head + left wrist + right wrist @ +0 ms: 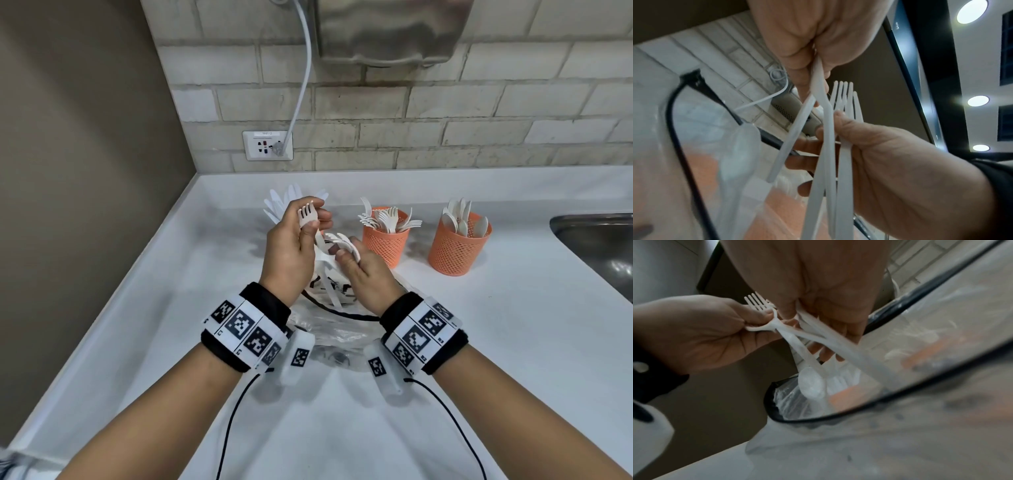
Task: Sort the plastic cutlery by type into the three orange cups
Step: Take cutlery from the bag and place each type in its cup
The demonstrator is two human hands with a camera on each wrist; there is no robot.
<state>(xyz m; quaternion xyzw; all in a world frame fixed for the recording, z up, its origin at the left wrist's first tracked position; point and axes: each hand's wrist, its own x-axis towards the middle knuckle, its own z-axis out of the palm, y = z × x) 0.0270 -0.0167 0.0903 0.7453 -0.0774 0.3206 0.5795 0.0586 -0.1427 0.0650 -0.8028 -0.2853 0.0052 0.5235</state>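
Both forearms are extended forward and converge near the centre of the head view, each wrist wrapped in a black band with white marker tiles. The left hand [293, 246] is raised at about 11 o'clock from the right – its thumb and fingers are curled round white forks [308, 216], tines up. The right hand [363, 274] is held lower, at 5 o'clock from the left; more white cutlery is pinched between its thumb and fingers, the knuckles turned upward.
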